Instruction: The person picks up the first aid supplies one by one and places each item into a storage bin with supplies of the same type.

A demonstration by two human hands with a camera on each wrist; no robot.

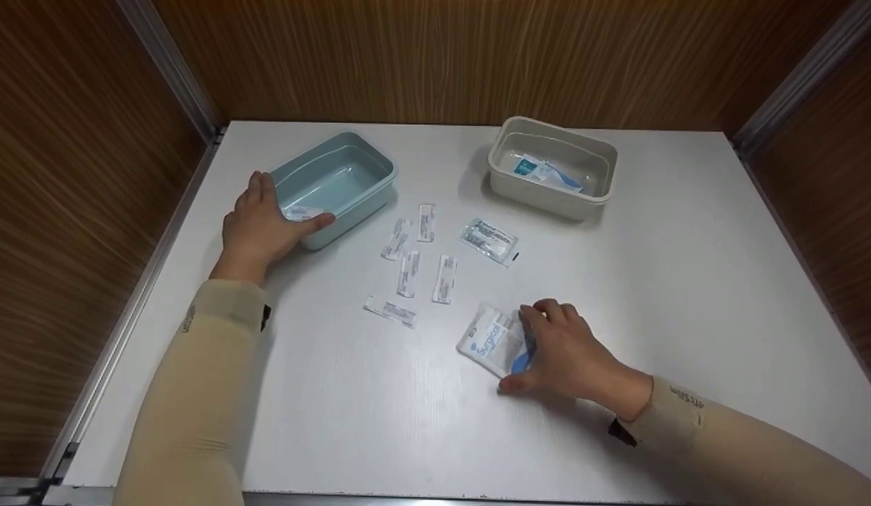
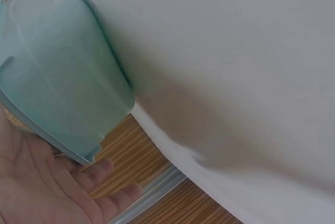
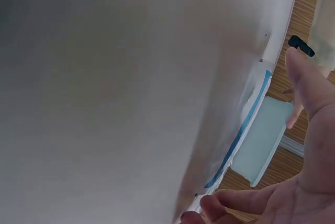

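Note:
My right hand [image 1: 565, 351] reaches around a white and blue packet printed "Surgical" [image 1: 490, 339], thumb by its near corner, fingers at its far edge. In the right wrist view the thumb [image 3: 309, 85] stands apart from the packet's blue-striped edge [image 3: 241, 135]. My left hand [image 1: 258, 226] spans the near left corner of a teal bin [image 1: 368, 204], thumb over the rim. In the left wrist view its fingers [image 2: 97, 174] extend loosely past the bin's rim. A small printed packet [image 1: 301, 212] shows inside the bin beside that hand.
Several slim white sachets [image 1: 408, 274] lie scattered mid-table. Right of them is a clear and teal printed packet [image 1: 490, 241]. A beige bin [image 1: 547, 200] with teal and blue packets [image 1: 547, 173] stands at the back right. Wood-grain panels [image 1: 477, 63] border the white table [image 1: 323, 422].

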